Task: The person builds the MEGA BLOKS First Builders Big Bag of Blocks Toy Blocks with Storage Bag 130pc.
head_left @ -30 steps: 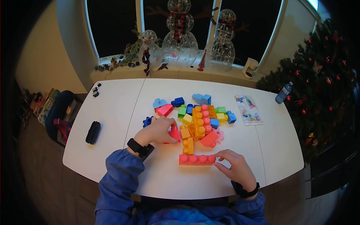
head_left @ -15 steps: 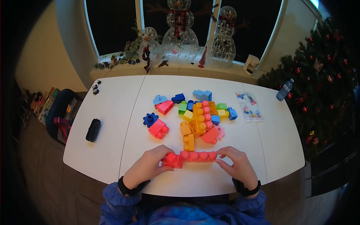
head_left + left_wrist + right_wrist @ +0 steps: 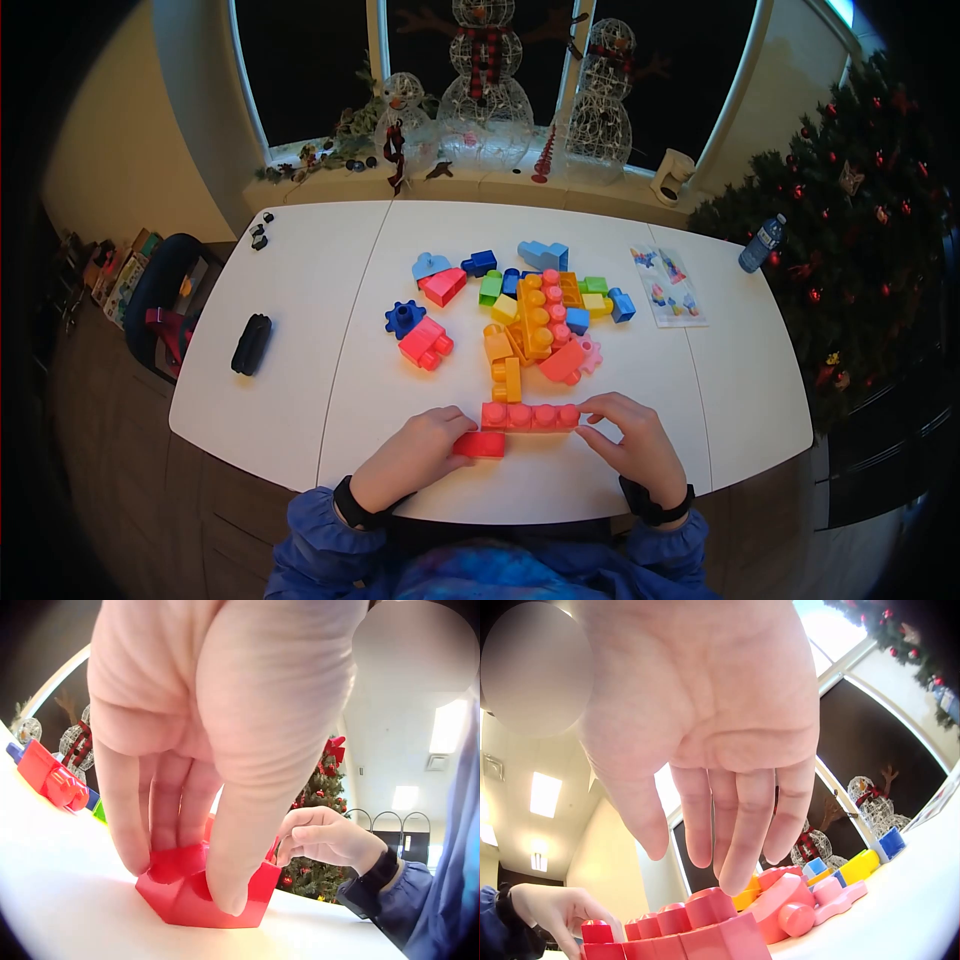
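In the head view the left hand pinches a red block on the table, just below the left end of a long pinkish-red block with a row of studs. Thumb and fingers straddle the red block in the left wrist view. At the long block's right end rests the right hand, its thumb and index finger around that end. The right wrist view has the studs of the long block below the right fingers. An orange block lies just above the long block.
Behind the hands lies a cluster of blocks, with a yellow-orange studded one in it. Left of it are a blue gear piece and a red block. A black case, a printed sheet and a bottle stand farther out.
The left hand has come down from the blocks at the left with a red block, which now shows a plain side instead of its stud. The right hand has stayed at the long block's end.
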`<state>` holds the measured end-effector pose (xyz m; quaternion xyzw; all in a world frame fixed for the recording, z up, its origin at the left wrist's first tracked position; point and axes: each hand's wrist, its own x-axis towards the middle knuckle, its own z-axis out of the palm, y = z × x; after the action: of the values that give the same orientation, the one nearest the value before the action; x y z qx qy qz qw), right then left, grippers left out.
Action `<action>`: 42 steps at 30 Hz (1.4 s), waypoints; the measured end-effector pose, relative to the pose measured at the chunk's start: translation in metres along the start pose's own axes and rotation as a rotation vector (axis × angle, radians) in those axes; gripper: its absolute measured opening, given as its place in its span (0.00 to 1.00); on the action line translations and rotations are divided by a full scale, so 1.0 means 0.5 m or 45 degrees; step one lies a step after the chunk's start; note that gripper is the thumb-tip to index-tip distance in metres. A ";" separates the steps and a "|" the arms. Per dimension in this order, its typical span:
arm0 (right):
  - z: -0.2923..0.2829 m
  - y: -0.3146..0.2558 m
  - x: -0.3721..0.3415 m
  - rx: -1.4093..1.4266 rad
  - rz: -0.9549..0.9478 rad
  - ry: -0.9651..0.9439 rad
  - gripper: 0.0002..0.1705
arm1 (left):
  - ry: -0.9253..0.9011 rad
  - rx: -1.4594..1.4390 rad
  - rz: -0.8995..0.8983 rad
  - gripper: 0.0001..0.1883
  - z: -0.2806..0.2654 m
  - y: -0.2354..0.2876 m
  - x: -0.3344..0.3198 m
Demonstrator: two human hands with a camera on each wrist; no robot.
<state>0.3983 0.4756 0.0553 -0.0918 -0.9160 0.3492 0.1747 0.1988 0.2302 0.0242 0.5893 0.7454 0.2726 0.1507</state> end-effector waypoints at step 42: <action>0.035 -0.063 0.059 -0.240 -0.527 0.130 0.23 | -0.067 -0.420 0.078 0.36 -0.111 0.034 0.112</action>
<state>0.3628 0.4504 0.0720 0.0644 -0.9339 0.2136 0.2794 0.1676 0.2742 0.0845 0.5861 0.6679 0.3802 0.2566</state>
